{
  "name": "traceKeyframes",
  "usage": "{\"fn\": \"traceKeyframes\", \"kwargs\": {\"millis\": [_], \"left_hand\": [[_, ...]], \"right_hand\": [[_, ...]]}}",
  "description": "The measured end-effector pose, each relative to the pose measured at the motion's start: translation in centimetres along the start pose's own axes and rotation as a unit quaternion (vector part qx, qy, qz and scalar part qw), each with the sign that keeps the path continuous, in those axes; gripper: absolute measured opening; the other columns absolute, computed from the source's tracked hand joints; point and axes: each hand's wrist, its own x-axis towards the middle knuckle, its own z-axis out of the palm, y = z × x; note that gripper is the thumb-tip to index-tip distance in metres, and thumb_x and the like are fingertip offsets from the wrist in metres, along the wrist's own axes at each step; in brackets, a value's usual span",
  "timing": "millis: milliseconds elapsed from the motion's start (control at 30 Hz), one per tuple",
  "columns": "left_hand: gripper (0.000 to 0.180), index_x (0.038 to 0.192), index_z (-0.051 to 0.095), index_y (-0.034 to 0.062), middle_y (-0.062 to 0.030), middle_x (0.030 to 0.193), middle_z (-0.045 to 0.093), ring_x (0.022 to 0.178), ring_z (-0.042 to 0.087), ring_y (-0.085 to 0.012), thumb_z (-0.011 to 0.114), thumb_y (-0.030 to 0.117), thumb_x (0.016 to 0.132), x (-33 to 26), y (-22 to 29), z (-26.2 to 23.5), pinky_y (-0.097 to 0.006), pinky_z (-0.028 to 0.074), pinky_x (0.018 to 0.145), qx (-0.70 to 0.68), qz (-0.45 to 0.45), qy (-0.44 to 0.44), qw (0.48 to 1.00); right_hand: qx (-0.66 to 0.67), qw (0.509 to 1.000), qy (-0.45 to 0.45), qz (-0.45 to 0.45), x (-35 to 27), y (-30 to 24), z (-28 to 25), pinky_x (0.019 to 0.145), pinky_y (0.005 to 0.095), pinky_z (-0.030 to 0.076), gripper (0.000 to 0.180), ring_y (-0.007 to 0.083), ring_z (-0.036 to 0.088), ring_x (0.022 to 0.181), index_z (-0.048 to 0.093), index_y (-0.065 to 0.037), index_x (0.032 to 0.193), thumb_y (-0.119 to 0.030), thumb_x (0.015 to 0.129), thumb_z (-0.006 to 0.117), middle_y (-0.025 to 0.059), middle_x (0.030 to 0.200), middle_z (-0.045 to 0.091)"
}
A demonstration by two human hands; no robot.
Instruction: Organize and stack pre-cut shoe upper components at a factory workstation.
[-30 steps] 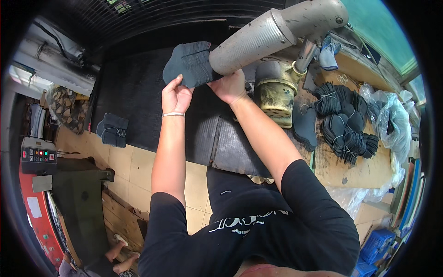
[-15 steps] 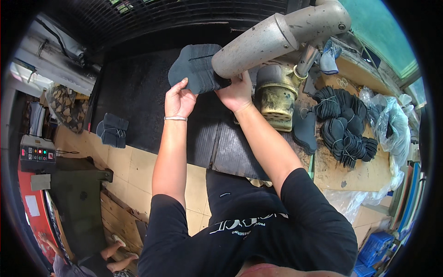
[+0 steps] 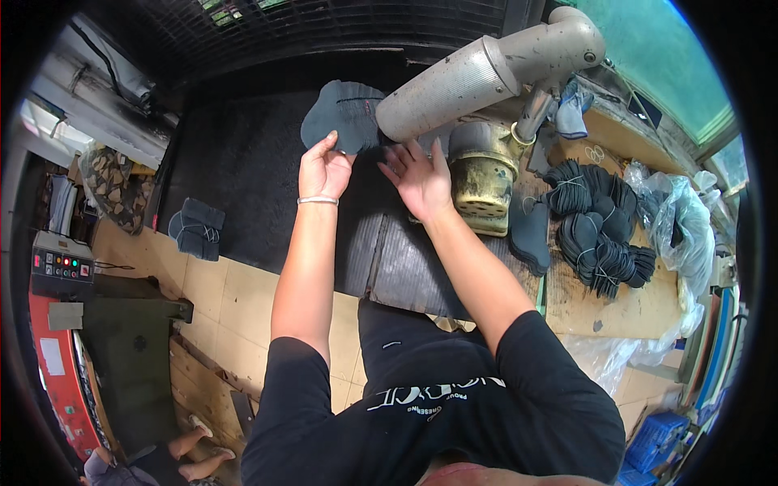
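My left hand (image 3: 326, 172) pinches dark grey insole-shaped pieces (image 3: 340, 117) by their near edge, thumb on top. How many lie under the top one I cannot tell. Their right side passes behind the end of a grey metal cylinder (image 3: 450, 91). Just right of the pieces, my right hand (image 3: 425, 182) holds nothing, palm up and fingers apart, slightly blurred. It sits below the cylinder's end and left of a stained yellowish metal housing (image 3: 484, 178). A black work surface (image 3: 235, 154) lies beneath both hands.
Tied bundles of dark pieces (image 3: 596, 223) rest on a board at right, beside crumpled clear plastic (image 3: 685, 231). Another tied bundle (image 3: 197, 229) lies at the left edge. A control box (image 3: 61, 267) stands far left. Another person's legs (image 3: 198, 454) show at lower left.
My right hand has come off the dark pieces, dropped slightly nearer to me and spread its fingers. The left hand keeps its hold; the pieces now face more flatly toward me.
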Motion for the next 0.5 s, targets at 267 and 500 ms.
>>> {"fn": "traceKeyframes", "kwargs": {"millis": [267,500], "left_hand": [[0.026,0.113,0.053,-0.0053,-0.0162,0.116,0.059,0.112,0.057,-0.0295,0.052,-0.005,0.086,0.6,0.2,1.4,-0.046,0.044,0.101,-0.030,0.021,-0.046,0.998],[0.020,0.105,0.058,-0.0048,-0.0152,0.107,0.063,0.107,0.059,-0.0289,0.056,-0.005,0.084,-0.5,-0.7,-1.3,-0.043,0.044,0.101,-0.027,-0.005,-0.060,0.998]], "right_hand": [[-0.306,0.946,0.061,0.089,-11.8,-0.7,-11.6,0.073,0.0249,0.050,0.050,0.0143,0.062,0.079,0.052,0.005,0.123,-0.037,0.102,0.036,0.0140,0.103,0.065],[-0.418,0.903,-0.001,0.100,-14.2,-1.6,-15.1,0.067,0.0263,0.052,0.042,0.0143,0.061,0.072,0.054,0.007,0.117,-0.028,0.102,0.039,0.0118,0.094,0.064]]}}
